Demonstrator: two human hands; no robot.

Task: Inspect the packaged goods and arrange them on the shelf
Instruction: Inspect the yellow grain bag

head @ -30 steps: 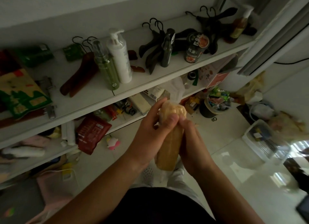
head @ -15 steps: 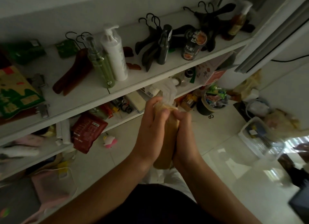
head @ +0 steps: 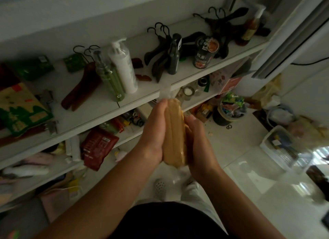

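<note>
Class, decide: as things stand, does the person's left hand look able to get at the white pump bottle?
Probably not yet: the left hand holds the bread packet with the right hand. Nothing stands in front of the white pump bottle.

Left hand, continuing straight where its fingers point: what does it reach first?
Likely the front edge of the upper shelf, just past the left hand and the clear top of the package; depth is unclear.

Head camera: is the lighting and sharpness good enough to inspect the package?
Head view: dim over the shelf, left hand and right hand; the wrapped package is soft, no print readable; glare whitens the floor at right; wide-angle lens bends the shelf edge.
</note>
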